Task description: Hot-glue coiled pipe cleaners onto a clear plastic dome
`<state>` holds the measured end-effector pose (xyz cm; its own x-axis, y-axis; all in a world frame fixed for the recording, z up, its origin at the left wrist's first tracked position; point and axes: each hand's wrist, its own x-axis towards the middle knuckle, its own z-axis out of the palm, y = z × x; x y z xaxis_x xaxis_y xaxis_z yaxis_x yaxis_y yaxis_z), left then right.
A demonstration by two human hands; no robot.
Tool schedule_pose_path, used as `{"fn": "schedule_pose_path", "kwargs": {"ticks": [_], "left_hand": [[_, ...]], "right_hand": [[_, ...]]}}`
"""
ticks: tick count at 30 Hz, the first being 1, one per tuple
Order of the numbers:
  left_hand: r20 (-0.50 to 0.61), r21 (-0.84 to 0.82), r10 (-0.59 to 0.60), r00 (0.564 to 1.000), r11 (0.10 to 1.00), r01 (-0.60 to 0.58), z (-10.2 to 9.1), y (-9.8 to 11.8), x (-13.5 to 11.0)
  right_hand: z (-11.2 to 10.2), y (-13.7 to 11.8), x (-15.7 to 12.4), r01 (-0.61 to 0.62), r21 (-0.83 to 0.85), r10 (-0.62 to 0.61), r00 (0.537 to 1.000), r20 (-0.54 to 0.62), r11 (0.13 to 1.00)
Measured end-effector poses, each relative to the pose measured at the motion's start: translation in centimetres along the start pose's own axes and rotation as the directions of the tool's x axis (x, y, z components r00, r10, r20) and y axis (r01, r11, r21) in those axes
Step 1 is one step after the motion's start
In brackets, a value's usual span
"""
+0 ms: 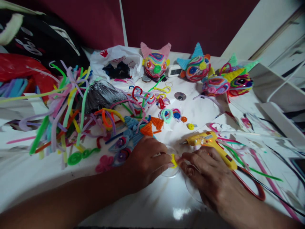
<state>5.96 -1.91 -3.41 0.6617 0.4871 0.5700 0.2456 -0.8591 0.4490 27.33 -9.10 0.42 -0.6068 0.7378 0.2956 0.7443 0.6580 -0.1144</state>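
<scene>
Between the fingertips of both hands is a small yellow coiled pipe-cleaner piece, over a clear round plastic shell. My left hand is closed, its thumb and forefinger pinching the yellow piece from the left. From the right, my right hand meets it with closed fingertips. Another clear plastic shell shows partly under my right hand. Just beyond that hand lies a yellow hot glue gun, nozzle to the left. Blue pipe-cleaner shapes and orange triangular pieces lie beside my left hand.
A heap of loose pipe cleaners covers the left side. Decorated balls with pointed ears line the back, near a white plastic bag and a small digital timer. Cables run across the right. A black bag stands back left.
</scene>
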Motion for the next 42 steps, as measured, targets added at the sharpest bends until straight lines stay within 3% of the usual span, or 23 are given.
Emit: {"fn": "schedule_pose_path", "kwargs": {"ticks": [10,28,34,42], "left_hand": [[0.004,0.02,-0.01,1.0,1.0,0.01,-0.1,0.1,0.1],[0.017,0.027,0.001,1.0,1.0,-0.001,-0.2,0.1,0.3],[0.014,0.028,0.005,1.0,1.0,-0.005,-0.2,0.1,0.2],[0.01,0.037,0.02,1.0,0.999,-0.02,-0.1,0.0,0.2]], "right_hand": [[-0.1,0.3,-0.3,-0.025,0.113,0.026,1.0,-0.003,0.993],[0.0,-0.1,0.2,-0.036,0.079,0.038,0.999,-0.013,0.996],[-0.1,-0.1,0.4,-0.031,0.038,0.032,0.999,-0.041,0.999],[-0.8,0.0,0.6,-0.001,0.132,0.016,0.993,-0.116,0.991]]}}
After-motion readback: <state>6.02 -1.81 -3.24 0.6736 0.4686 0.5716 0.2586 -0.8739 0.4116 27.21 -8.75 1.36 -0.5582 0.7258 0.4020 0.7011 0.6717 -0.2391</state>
